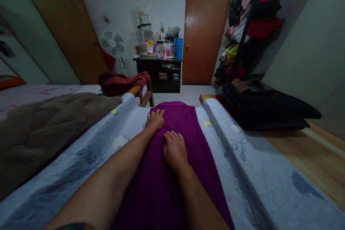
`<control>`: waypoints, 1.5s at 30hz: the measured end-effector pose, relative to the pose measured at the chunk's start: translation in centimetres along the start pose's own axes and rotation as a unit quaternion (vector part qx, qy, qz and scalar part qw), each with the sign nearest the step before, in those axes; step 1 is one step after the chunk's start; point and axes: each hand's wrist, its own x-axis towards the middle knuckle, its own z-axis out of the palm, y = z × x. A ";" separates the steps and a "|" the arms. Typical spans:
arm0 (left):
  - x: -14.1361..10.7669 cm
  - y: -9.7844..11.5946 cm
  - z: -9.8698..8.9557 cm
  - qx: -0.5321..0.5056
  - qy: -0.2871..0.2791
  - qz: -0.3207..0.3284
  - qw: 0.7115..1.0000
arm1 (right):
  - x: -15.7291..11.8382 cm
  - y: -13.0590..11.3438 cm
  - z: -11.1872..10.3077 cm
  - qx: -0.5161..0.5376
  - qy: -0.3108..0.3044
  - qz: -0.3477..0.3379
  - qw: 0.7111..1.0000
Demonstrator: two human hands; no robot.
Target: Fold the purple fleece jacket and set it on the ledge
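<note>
A purple garment (pixel 175 187) lies lengthwise on the blue-grey patterned bedspread, its sides folded inward into a long strip. My left hand (pixel 156 119) rests on the garment's far left part, near its edge, fingers spread and slightly bent. Closer to me, my right hand (pixel 175 151) lies palm down on the middle of the cloth with its fingers extended. Both hands touch the fabric, and neither seems to grasp it. My forearms cover part of the garment's near half.
A brown blanket (pixel 54 122) lies to the left on the bedspread (pixel 242 172). Folded dark clothes (pixel 269 106) are stacked at right. Reddish-brown cloth (pixel 121 82) drapes near a wooden bed frame. Beyond stand a fan (pixel 113 43), a dark cabinet (pixel 159 75) and a door (pixel 205 32).
</note>
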 end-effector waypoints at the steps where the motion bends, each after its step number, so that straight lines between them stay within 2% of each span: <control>1: 0.0 0.1 -0.2 0.004 0.005 0.000 1.000 | 0.0 0.0 0.0 -0.001 0.000 0.000 1.000; 5: -0.3 0.6 -1.2 0.021 0.043 0.030 0.998 | 0.1 0.0 0.1 -0.007 0.001 0.001 1.000; 7: -0.6 0.7 -1.4 0.022 0.023 0.072 0.997 | 0.1 0.0 0.1 -0.010 0.003 0.001 1.000; 10: -1.1 0.5 -1.0 0.018 -0.043 0.112 0.993 | 0.1 0.0 0.1 -0.008 0.009 -0.003 1.000; 14: -1.0 0.1 0.0 0.023 -0.102 0.099 0.990 | 0.1 0.0 0.1 -0.001 0.007 -0.003 1.000; 19: 0.2 -0.1 0.4 0.023 -0.133 0.070 0.988 | 0.1 0.0 0.1 -0.004 0.002 -0.003 1.000; 29: 1.4 -1.5 0.6 -0.034 -0.111 0.067 0.991 | 0.2 0.0 0.1 -0.015 -0.001 -0.002 1.000; 33: 1.6 -2.0 -0.1 -0.060 -0.121 0.059 0.989 | 0.2 0.1 0.2 -0.011 -0.003 0.002 1.000; 35: 0.8 -2.0 -0.7 -0.068 -0.129 0.063 0.987 | 0.2 0.1 0.2 -0.009 -0.003 0.004 1.000; 38: -2.1 -1.7 -1.3 -0.073 -0.138 0.067 0.986 | 0.2 0.0 0.2 -0.008 -0.001 0.004 1.000; 42: -6.3 -1.4 -0.9 -0.057 -0.132 0.063 0.988 | 0.1 0.0 0.1 -0.013 -0.004 -0.002 1.000; 45: -7.0 -1.6 -0.3 -0.024 -0.107 0.056 0.992 | 0.2 0.0 0.2 -0.018 -0.003 -0.004 1.000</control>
